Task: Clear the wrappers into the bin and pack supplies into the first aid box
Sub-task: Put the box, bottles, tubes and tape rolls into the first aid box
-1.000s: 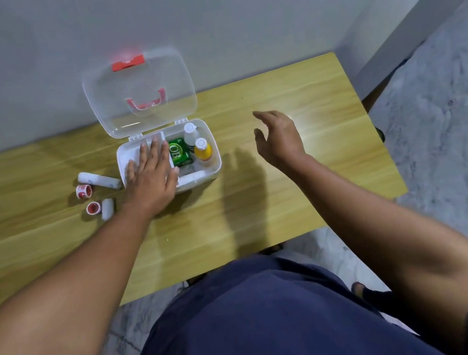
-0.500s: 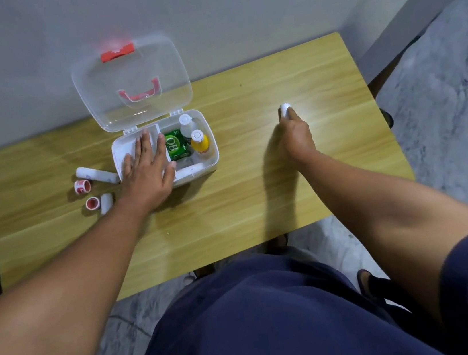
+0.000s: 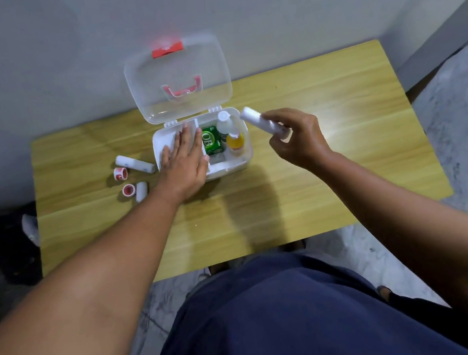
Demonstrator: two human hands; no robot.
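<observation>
— Four items wait on the table (image 3: 330, 163) left of the first aid box (image 3: 237, 165): two white rolls and two red tape rolls. What has changed?

— Your right hand (image 3: 296, 138), which was pinching a white bandage roll (image 3: 261, 123) on the table half a second ago, now grips it lifted just beside the box's right edge. Your left hand (image 3: 185, 163) stays flat, fingers spread, on the left compartment. Packing continues; no bin shows
</observation>
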